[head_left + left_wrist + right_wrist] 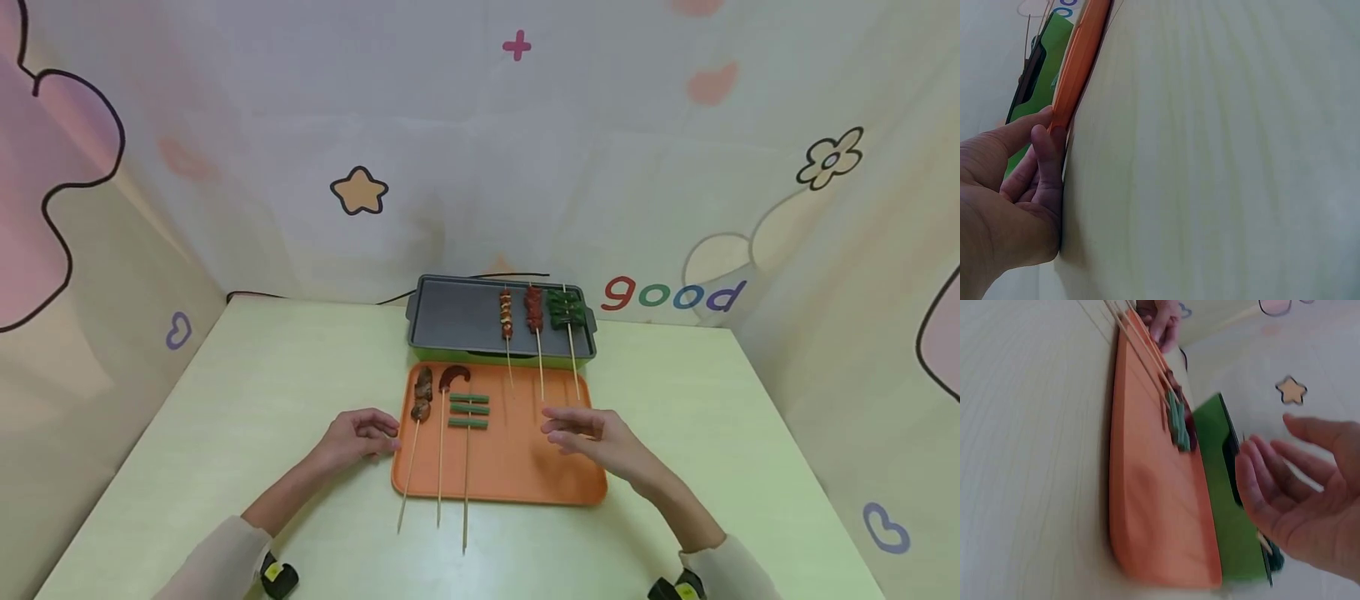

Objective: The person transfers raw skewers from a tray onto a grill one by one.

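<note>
My left hand (365,433) is at the left end of an orange tray (525,475), its loosely bent fingertips right at the rim. In the left wrist view, the fingers meet the tray's edge low over the table. On the tray lie a skewer of brown chunks (422,396), one with a curved dark-red piece (453,374) and one with green bean pieces (469,410). My right hand (600,439) hovers over the tray's right part, fingers relaxed and holding nothing.
Behind the tray stands a green grill with a dark plate (457,317). On its right side lie a yellow-and-red skewer (506,315), a red meat skewer (534,310) and a leafy green skewer (566,308), their sticks reaching over the tray. A patterned cloth (480,167) hangs behind.
</note>
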Demonstrator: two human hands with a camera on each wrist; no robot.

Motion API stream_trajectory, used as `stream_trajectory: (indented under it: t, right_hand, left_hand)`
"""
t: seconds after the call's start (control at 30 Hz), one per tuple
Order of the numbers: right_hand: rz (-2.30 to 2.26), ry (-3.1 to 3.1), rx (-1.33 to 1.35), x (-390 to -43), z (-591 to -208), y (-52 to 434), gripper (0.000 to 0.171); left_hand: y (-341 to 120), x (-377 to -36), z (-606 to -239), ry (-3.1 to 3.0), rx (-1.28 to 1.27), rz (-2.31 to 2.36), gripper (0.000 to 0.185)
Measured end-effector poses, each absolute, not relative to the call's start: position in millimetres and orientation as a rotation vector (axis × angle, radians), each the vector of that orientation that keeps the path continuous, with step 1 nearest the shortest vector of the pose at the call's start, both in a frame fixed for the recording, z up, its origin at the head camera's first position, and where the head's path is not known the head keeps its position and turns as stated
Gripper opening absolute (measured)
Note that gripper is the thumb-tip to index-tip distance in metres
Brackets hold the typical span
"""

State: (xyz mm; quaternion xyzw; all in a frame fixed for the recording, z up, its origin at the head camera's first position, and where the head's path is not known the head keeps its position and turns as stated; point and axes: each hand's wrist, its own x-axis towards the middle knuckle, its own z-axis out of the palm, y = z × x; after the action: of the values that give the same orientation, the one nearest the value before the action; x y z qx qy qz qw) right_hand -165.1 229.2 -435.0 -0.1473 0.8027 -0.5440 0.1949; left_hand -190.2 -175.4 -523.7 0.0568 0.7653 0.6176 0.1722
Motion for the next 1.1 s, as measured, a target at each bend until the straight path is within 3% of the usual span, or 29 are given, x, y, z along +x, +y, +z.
stream_trajectory:
  t: [0.33, 0.8, 1.1]
  right_hand:
    - [-1.491, 2.216, -0.434, -158.8, -451.9, 290.1, 0.045]
    - [-1.614, 2.222, -0.314, -184.0, -504.7, 322.8, 0.053]
    - [-1.576, 2.191, -0.356, -185.5, -508.1, 321.9, 0.052]
  left_hand:
    - [-177.5, -189.1, -521.3, 2.173, 0.146, 1.735, 0.032]
    - [-172.9, -199.1, -516.2, 2.12, 0.167, 1.689, 0.037]
    - [-187.3, -150.1, -500.0, 2.103, 0.171, 1.661, 0.041]
